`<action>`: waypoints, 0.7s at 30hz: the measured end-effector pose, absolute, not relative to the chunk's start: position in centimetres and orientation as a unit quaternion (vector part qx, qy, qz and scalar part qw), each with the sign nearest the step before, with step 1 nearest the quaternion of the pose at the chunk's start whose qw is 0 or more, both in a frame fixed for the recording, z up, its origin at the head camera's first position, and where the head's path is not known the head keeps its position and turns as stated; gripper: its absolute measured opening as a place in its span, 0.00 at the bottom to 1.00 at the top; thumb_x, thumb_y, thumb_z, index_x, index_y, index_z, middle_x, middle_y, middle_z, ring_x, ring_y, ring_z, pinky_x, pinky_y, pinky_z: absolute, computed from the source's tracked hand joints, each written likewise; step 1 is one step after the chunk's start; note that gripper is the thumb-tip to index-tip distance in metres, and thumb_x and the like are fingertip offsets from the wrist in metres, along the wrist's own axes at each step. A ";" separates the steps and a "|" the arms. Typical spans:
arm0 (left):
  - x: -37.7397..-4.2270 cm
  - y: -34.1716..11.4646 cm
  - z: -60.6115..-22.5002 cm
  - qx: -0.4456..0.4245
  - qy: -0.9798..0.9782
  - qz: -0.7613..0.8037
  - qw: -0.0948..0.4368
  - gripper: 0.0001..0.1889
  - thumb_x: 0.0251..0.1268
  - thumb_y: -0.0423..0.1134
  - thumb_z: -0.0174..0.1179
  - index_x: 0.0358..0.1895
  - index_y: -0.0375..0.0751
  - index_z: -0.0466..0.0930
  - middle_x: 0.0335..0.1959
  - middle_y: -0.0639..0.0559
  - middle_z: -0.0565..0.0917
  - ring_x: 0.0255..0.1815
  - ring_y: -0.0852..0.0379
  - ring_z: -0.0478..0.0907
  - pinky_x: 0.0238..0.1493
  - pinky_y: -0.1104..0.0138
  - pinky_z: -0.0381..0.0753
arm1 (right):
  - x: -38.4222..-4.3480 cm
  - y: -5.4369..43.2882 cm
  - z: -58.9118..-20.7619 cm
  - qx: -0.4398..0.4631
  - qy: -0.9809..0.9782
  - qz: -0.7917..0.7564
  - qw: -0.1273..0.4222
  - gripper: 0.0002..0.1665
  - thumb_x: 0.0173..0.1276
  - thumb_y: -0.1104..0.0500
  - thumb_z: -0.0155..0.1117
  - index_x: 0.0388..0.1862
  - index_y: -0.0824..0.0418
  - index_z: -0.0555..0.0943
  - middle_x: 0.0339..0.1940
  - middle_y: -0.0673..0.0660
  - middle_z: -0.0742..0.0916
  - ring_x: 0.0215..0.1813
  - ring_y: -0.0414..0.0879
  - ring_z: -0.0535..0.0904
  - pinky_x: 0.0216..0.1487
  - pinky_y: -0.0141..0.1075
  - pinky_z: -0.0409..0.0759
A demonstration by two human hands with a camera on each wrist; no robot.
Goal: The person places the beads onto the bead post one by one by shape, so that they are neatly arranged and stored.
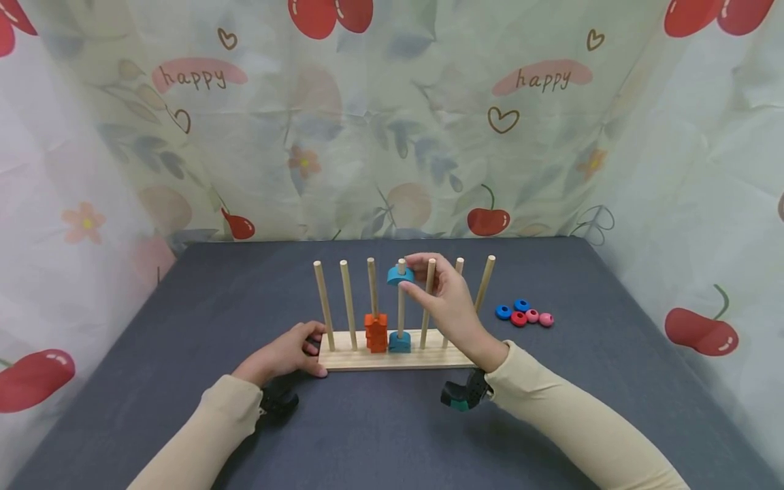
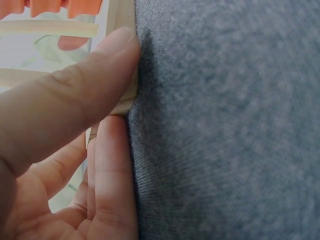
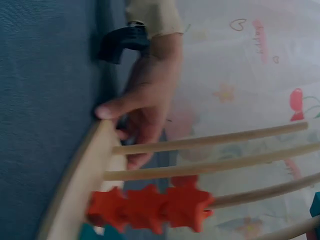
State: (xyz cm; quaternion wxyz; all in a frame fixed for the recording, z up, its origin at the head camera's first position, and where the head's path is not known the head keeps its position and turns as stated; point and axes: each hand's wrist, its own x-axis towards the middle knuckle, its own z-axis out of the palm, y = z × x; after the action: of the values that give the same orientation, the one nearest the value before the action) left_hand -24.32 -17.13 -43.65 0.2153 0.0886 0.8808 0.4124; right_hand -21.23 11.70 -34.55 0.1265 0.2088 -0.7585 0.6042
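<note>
The right hand pinches a blue piece threaded on the middle peg, just below its tip, while another blue piece sits at that peg's foot on the base. The left hand grips the base's left end, thumb at the front corner. Orange pieces are stacked on the next peg to the left. Beads, blue, red and pink, lie on the surface to the right of the base.

Cream sleeves, plain cuffs; black wrist cameras, green patch
</note>
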 end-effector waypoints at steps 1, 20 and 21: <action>-24.3 -17.1 -43.7 0.089 0.881 0.412 0.215 0.39 0.44 0.33 0.77 0.63 0.36 0.67 0.55 0.41 0.67 0.51 0.48 0.72 0.51 0.58 0.75 | -21.2 11.7 -35.0 0.205 -0.758 0.606 0.123 0.21 0.66 0.66 0.65 0.57 0.66 0.74 0.52 0.61 0.81 0.51 0.48 0.78 0.50 0.28 0.77; -24.4 -17.2 -43.7 0.089 0.883 0.408 0.216 0.39 0.44 0.33 0.77 0.63 0.37 0.68 0.55 0.41 0.68 0.52 0.48 0.72 0.51 0.58 0.75 | -21.0 11.5 -42.3 0.102 -0.792 0.602 0.034 0.19 0.62 0.65 0.68 0.53 0.63 0.77 0.48 0.60 0.83 0.52 0.53 0.79 0.56 0.46 0.75; -24.4 -17.1 -43.7 0.089 0.883 0.408 0.216 0.39 0.44 0.33 0.77 0.63 0.37 0.68 0.55 0.41 0.68 0.52 0.49 0.72 0.51 0.58 0.75 | -21.0 11.5 -42.5 0.100 -0.791 0.603 0.032 0.19 0.62 0.65 0.68 0.53 0.64 0.77 0.48 0.60 0.83 0.53 0.54 0.79 0.57 0.46 0.75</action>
State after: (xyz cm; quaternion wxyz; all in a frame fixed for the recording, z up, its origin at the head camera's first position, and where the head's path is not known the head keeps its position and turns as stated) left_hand -24.41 -17.15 -43.72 0.2157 0.0890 0.8827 0.4079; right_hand -20.99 11.52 -42.47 0.0318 0.1002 -0.7908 0.6030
